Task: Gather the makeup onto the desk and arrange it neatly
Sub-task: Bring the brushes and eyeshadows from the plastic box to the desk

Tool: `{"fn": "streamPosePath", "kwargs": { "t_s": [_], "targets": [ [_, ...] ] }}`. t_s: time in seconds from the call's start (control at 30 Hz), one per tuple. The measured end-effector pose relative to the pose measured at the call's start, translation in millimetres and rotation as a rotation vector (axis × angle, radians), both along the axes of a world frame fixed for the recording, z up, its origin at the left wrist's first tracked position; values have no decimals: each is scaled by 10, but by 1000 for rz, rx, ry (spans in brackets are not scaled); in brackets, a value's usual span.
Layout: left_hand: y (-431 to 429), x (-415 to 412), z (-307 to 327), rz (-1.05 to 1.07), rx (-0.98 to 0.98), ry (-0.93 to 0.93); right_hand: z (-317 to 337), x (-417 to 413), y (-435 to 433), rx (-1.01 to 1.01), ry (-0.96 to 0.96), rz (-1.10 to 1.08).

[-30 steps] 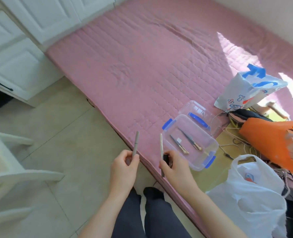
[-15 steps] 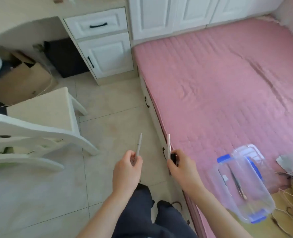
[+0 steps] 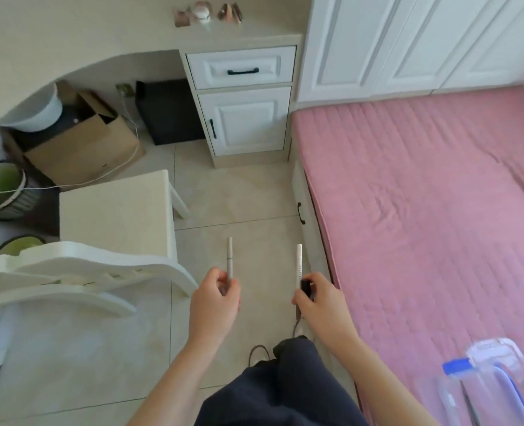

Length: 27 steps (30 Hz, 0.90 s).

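Note:
My left hand (image 3: 216, 301) pinches a slim grey makeup pencil (image 3: 230, 256) that points up and away from me. In my right hand (image 3: 322, 302) I hold a white makeup pencil (image 3: 299, 262) together with a small black item (image 3: 305, 286). Both hands hover over the tiled floor, between the chair and the bed. The cream desk (image 3: 107, 32) curves across the top left, and several small makeup items (image 3: 207, 13) stand near its right end. A clear plastic box with blue clips (image 3: 482, 392), holding thin tools, lies on the bed at the bottom right.
A white chair (image 3: 113, 229) stands to my left. Under the desk sit a cardboard box (image 3: 91, 146), a black unit (image 3: 168, 112), a bin with a green liner (image 3: 1, 189) and a white cable. The pink bed (image 3: 423, 210) fills the right, white wardrobes (image 3: 408, 41) behind it.
My view has swung left, from the bed and the clear box to the desk and chair. Both hands keep the same hold on their pencils.

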<state>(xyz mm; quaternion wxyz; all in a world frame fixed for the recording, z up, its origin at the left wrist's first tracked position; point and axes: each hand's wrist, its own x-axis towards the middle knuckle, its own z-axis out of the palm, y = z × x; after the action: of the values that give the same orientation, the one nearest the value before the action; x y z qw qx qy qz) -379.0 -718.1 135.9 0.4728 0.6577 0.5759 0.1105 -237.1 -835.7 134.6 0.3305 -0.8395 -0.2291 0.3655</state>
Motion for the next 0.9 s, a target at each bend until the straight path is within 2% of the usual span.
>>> {"fn": "streamPosePath", "kwargs": {
  "t_s": [0.2,0.53,0.9],
  "targets": [
    [600,462,-26,55,-36,-30,-43,476,682,11,45,12],
    [1791,1716,83,179,-33,5,112,1825,2039,26,6,121],
    [2984,2592,134,309,-150,-127,127,2723,3419,46,13,139]
  ]
}}
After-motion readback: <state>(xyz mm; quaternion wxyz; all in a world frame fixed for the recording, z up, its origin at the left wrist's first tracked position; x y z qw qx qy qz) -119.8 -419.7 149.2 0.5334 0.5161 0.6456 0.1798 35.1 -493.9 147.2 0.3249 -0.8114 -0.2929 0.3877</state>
